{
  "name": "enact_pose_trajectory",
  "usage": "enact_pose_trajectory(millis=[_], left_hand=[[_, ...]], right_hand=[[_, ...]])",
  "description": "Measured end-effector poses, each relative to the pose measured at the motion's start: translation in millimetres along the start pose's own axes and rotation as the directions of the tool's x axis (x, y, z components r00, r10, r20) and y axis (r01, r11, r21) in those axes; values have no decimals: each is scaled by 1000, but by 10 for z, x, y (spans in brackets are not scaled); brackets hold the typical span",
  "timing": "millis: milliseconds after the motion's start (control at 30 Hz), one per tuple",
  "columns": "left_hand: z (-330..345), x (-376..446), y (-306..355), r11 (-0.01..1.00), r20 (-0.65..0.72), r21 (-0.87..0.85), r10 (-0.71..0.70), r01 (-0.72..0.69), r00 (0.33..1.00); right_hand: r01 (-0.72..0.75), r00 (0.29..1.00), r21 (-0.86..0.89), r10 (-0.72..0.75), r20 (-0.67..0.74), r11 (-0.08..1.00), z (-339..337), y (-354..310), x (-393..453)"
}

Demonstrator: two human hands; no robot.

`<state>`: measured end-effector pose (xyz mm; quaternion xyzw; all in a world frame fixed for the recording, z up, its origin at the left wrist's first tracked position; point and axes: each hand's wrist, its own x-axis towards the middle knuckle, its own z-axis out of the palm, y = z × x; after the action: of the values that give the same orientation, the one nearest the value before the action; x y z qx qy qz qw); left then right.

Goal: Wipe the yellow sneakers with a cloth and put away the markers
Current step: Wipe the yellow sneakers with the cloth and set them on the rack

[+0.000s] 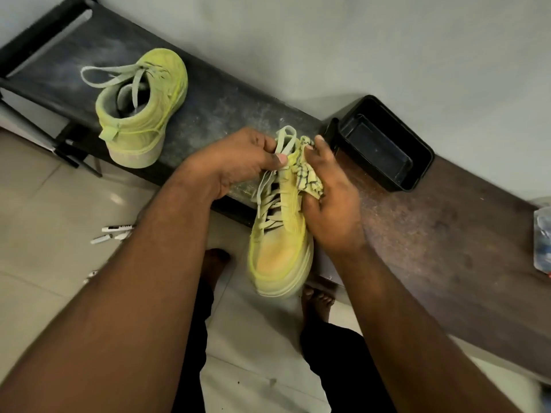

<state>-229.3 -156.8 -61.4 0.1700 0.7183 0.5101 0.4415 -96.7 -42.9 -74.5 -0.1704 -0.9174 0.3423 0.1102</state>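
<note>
A: We have the near yellow suede high-top sneaker (280,231) up off the long dark bench (432,231), toe hanging out over the tiled floor (44,204). Our left hand (238,162) pinches its collar and pale laces; our right hand (331,204) presses the crumpled yellow cloth with dark lines (307,177) against the shoe's right side.

B: So both hands are full. The risk, we judge, is the left grip: it holds mostly laces and tongue, so a hard rub could twist the shoe loose and drop it by our bare feet.

A: Agreed. The loose laces could also snag in the cloth.

B: And room? The black rectangular plastic tray (384,144) sits just beyond our right knuckles, near the wall, so a long stroke away from us could knock it.

A: Left of us the bench is open up to the second yellow sneaker (140,108), well apart. We can set ours down there.

B: The white markers (114,232) lie scattered on the floor at left, close to our left forearm. They aren't put away yet, and a step that way could roll one underfoot.
</note>
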Motion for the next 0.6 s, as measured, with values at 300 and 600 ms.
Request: enact_pose_trajectory(millis=[300,600], left_hand=[[39,79,22,997,-93,21,-72,75,993],[-24,34,-6,996,-39,91,1,2,999]], right_hand=[[396,879,-69,-357,317,916,-228,200,-553],[262,958,-130,-241,153,956,-122,158,-129]])
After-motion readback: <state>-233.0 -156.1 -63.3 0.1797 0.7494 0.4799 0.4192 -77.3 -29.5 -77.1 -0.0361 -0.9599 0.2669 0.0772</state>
